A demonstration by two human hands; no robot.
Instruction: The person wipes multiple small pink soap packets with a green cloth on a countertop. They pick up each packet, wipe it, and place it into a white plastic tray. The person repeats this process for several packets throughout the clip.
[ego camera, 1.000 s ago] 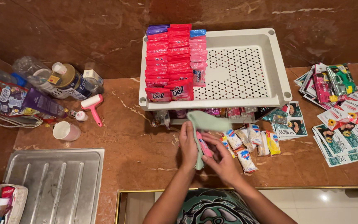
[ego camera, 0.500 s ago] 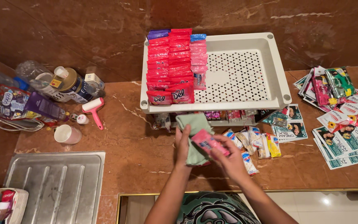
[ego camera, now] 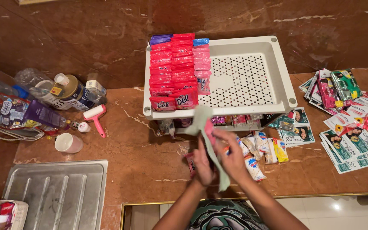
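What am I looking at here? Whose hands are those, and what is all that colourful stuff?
There is no machine here, just a person. The picture comes from a camera worn on their head, so you look down at their own two arms.

The left hand and the right hand are close together in front of them. Between them they hold a pale green cloth and a small pink packet.

Everything sits on a reddish-brown stone counter. In the middle stands a white plastic tray with holes in its floor. Rows of red and pink packets fill its left side. Small soap bars lie beside the hands, and flat sachets are spread out on the right. On the left are bottles and jars, a pink roller, a cup and a metal draining board.
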